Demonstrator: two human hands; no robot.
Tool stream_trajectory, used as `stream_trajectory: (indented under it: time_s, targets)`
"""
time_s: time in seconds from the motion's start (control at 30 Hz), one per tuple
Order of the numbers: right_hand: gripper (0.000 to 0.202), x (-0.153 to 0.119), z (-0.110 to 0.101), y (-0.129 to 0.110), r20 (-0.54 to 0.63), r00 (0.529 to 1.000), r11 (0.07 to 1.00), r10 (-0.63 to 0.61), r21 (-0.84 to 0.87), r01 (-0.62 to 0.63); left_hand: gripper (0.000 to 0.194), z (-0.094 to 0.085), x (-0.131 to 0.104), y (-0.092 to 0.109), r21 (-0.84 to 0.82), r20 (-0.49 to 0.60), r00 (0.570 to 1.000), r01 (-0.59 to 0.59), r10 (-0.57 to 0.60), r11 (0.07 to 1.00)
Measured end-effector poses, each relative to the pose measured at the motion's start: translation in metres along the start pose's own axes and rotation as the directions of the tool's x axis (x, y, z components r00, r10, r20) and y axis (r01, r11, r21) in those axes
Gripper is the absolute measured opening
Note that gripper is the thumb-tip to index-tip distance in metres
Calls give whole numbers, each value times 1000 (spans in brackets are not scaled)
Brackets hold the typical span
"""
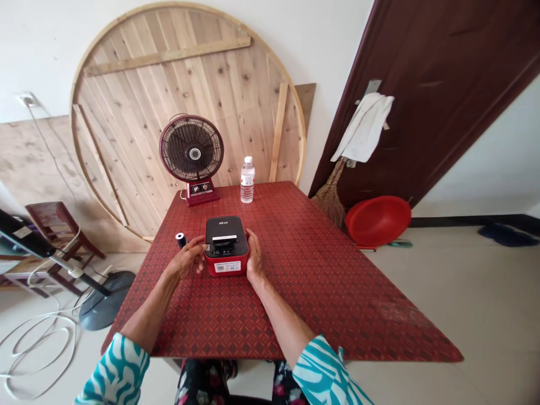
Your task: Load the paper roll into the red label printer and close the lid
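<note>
One boxy device (pixel 226 246), red below and black above, stood upright on the patterned red counter (pixel 320 292), just left of the frame's centre; a white label (pixel 228 266) marked its near wall. One left hand (pixel 188 260), fingers loosely bent and parted, lay at the device's left side, fingertips by the near-left corner of the top. One right hand (pixel 254 256), open and slightly cupped, rested along the right wall. One small dark roll (pixel 181 241) with a pale end stood just beyond the left hand, well apart from the bottle. Handling, by judgement: casing probably hard plastic, stiff, fairly light, its smooth faces apt to slip under dry fingers; best taken low on both side walls, with the top panel spared hard pressure. Also present, upper middle of the frame: one clear bottle (pixel 247 180) with a white cap, upright, and to its left one dark red fan (pixel 192 152), both at the counter's far end.
</note>
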State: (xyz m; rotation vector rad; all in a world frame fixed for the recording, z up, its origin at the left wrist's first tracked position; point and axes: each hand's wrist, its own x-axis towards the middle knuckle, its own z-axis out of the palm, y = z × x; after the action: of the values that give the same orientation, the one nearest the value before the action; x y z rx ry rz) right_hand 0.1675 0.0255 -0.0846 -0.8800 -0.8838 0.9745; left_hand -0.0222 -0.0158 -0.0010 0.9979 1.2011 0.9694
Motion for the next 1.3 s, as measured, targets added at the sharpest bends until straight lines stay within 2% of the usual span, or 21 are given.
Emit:
stream_trajectory:
  time_s: [0.27,0.6,0.9,1.13,1.3]
  targets:
    - [54,-1,2,2,-22,1000,1000,11,17,-11,60,1,2,-1,34,-49,999,-10,12,999]
    - [55,-3,4,2,-43,999,999,0,48,2,50,5,6,-4,-48,-107,994,18,-23,999]
    - [60,0,-4,8,-36,997,998,65,13,-65,56,2,6,-9,-6,-83,997,6,-7,1000]
    - [57,-1,-8,12,-22,997,997,77,15,-77,58,3,1,-4,-60,-30,998,57,-59,997]
    - [55,-1,-10,16,-20,997,997,81,-2,-81,54,7,3,-5,-44,-77,994,71,-74,997]
